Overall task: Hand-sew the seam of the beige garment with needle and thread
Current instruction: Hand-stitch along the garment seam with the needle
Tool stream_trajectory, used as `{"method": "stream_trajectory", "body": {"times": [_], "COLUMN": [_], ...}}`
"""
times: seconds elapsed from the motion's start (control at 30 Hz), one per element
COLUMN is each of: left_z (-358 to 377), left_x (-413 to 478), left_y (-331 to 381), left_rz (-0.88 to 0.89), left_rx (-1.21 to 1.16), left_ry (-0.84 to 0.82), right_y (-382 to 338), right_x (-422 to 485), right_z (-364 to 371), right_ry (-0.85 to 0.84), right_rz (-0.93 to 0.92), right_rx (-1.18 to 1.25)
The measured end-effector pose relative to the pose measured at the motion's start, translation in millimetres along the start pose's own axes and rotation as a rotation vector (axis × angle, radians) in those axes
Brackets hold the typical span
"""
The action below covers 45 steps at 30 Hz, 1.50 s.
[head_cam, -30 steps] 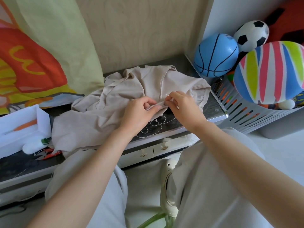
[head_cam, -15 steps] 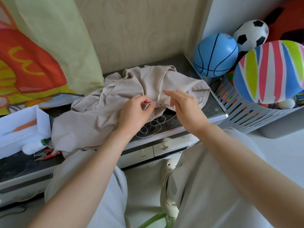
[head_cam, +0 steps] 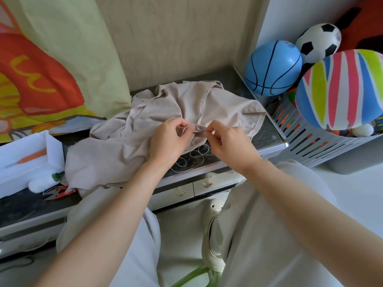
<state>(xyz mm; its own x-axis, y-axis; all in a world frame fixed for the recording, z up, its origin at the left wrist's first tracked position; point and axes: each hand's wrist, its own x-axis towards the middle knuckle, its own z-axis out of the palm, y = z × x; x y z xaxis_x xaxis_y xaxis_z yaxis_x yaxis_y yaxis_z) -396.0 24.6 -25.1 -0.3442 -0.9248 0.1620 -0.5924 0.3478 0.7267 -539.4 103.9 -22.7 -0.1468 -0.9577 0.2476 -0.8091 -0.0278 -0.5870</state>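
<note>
**Tabletop sewing: seam pinched between both hands**

Dark table (head_cam: 271, 137) against the wall carries the crumpled garment (head_cam: 124, 146). Its seam (head_cam: 196, 127) is lifted between the hands. The left hand (head_cam: 167, 139) pinches the seam fold. The right hand (head_cam: 228, 139) pinches just beside it, fingertips pressed together, likely on the needle, which is too small to make out. Slack thread (head_cam: 194, 154) loops on the table below. To stitch well, hold the fold taut, enter near the edge, and draw the slack slowly so the loops don't knot.
</note>
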Motion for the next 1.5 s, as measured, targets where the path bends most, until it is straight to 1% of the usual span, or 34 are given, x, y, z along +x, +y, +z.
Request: {"method": "stream_trajectory", "body": {"times": [0.27, 0.43, 0.7, 0.8, 0.87, 0.93, 1.03, 1.1, 1.23, 1.37, 1.5], "left_z": [-0.9, -0.9, -0.9, 1.7, 2.3, 1.5, -0.3, -1.4, -1.9, 0.2, 0.3], "left_x": [-1.1, -4.9, -8.1, -9.8, -8.6, -7.4, -6.8, -7.0, -8.7, -10.4, -11.6], "left_y": [-0.2, 1.4, 7.7, 7.9, 6.1, 4.5, 3.7, 3.7, 4.9, 5.7, 4.8], "left_rz": [-0.008, 0.001, 0.092, 0.108, 0.094, 0.074, 0.072, 0.072, 0.097, 0.115, 0.134], "left_rx": [0.011, -0.007, 0.025, 0.035, 0.032, 0.026, 0.034, 0.03, 0.036, 0.065, 0.088], "left_ry": [-0.013, -0.014, -0.061, -0.067, -0.051, -0.023, 0.006, 0.017, 0.016, 0.017, 0.004], "right_y": [0.4, 1.1, -2.0, -4.0, -3.1, -1.8, -3.7, -4.8, -6.0, -6.9, -6.2], "right_x": [1.0, 1.2, 1.2, 2.6, 3.3, 3.1, 3.2, 3.7, 3.7, 3.5, 1.4], "right_z": [-0.2, 2.2, 3.7, 5.4, 6.5, 8.4, 8.3, 7.7, 8.3, 5.5, 2.7], "right_ry": [-0.037, -0.043, -0.02, -0.032, -0.058, -0.108, -0.202, -0.202, -0.172, -0.13, -0.113], "right_rz": [0.03, 0.017, 0.02, 0.065, 0.127, 0.156, 0.141, 0.151, 0.237, 0.223, 0.199], "right_rx": [-0.051, -0.069, -0.125, -0.019, 0.085, 0.175, 0.231, 0.321, 0.5, 0.511, 0.393]}}
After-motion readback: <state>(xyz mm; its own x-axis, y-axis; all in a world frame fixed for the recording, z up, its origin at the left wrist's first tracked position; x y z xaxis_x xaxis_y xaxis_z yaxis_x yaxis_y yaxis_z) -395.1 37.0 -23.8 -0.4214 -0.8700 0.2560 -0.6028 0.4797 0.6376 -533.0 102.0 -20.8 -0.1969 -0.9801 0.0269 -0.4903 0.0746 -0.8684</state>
